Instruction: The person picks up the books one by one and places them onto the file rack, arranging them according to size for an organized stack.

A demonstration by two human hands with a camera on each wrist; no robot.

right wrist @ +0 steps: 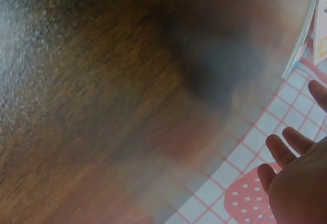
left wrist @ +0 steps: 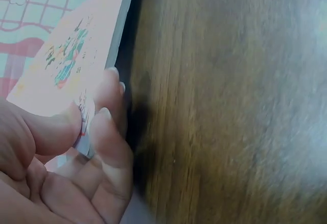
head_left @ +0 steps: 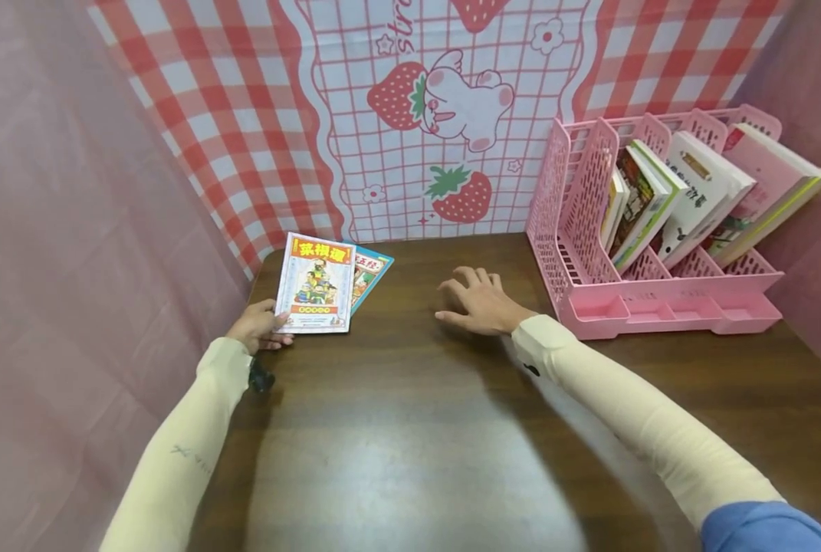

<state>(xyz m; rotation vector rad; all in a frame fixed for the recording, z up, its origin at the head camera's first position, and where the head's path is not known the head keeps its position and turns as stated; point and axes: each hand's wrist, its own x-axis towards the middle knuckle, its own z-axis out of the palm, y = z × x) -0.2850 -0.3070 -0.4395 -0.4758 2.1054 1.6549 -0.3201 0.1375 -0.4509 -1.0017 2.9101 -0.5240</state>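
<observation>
Pink perforated plastic file rack (head_left: 576, 230) at the back right of the dark wood-grain table (head_left: 396, 429), holding several leaning books (head_left: 686, 199). Left hand (head_left: 257, 326) pinching the near corner of a white picture book (head_left: 315, 284) with a yellow Chinese title, far left of the rack, atop a blue booklet (head_left: 372, 272). Right hand (head_left: 475, 300) between book and rack, fingers spread, holding nothing.

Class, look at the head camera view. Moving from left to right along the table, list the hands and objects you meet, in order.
Left hand → white booklet it pinches → blue booklet tucked beneath → right hand, fingers spread → pink file rack → the books leaning inside it.
</observation>
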